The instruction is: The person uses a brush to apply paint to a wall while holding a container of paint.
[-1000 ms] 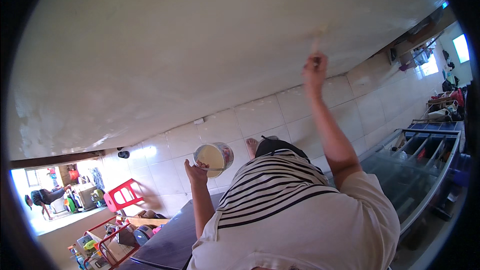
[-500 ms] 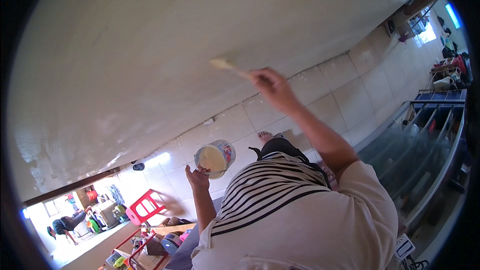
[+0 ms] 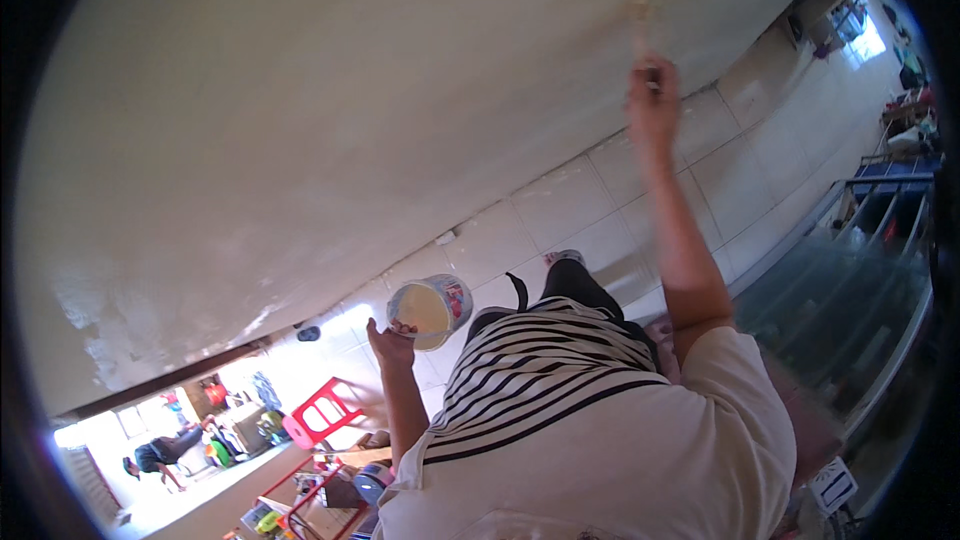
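Note:
My right hand [image 3: 654, 98] is raised to the wall with its fingers closed round the handle of a paintbrush [image 3: 644, 12]. The pale bristles, smeared by motion, are at the cream wall [image 3: 330, 120]; whether they touch it I cannot tell. Lower down, my left hand [image 3: 393, 342] grips the rim of a plastic bucket [image 3: 458, 302] with a printed side. Cream-coloured paint [image 3: 424, 312] shows inside the bucket, which tilts toward me.
Pale floor tiles [image 3: 560, 202] run along the wall's foot. A red plastic chair [image 3: 328, 410] and a red-framed rack with goods stand at lower left. Beyond a doorway a person [image 3: 155, 455] bends over. To my right is a glass-topped case [image 3: 810, 315].
My right hand and the paintbrush have swept up and to the right along the wall. My left hand still holds the bucket in nearly the same place. The view has shifted slightly.

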Motion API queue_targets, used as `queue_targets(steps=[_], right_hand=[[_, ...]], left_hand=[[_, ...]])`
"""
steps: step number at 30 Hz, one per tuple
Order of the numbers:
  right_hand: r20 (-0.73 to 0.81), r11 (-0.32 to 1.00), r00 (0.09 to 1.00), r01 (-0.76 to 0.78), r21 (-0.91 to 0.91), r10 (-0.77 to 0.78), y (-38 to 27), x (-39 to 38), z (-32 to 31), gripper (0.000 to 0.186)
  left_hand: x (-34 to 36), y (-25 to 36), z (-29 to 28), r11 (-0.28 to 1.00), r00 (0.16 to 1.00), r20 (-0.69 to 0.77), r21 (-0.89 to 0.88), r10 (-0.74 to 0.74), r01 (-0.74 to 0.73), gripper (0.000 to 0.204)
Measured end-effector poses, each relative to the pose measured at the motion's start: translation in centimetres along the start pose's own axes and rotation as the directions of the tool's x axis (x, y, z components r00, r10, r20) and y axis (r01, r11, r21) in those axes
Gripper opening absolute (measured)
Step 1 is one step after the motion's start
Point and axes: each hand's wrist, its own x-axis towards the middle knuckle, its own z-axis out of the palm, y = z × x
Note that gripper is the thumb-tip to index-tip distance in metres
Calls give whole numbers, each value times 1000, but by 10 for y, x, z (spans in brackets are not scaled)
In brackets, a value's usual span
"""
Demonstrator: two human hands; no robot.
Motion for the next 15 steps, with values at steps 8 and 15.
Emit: queue_targets(steps=[8, 15], right_hand=[[420, 978, 884, 192, 78, -207, -46, -186, 111, 34], [673, 984, 736, -54, 167, -74, -39, -200, 124, 23]], left_hand=[[17, 16, 17, 997, 997, 31, 35, -65, 64, 52], [50, 21, 18, 987, 990, 60, 103, -130, 123, 53]])
